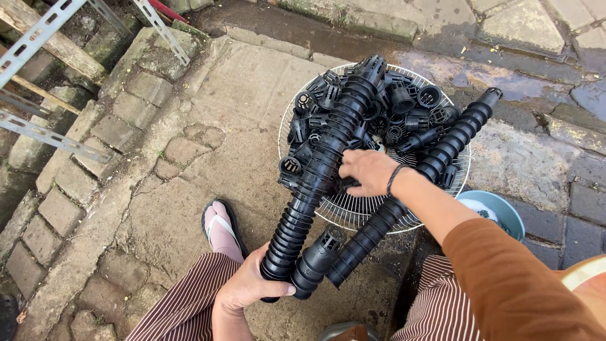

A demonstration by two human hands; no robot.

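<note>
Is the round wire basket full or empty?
Full. The wire basket holds a heap of small black plastic parts, reaching up past its rim.

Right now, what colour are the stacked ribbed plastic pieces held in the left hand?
The stacked ribbed plastic pieces are glossy black, clearest in the head view.

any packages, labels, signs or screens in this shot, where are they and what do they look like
None in view: no package, label, sign or screen.
Nearest to a container: white wire basket, round, on the pavement, heaped with loose black plastic parts.
Light blue bowl, round, right of the basket, unmarked.
</note>
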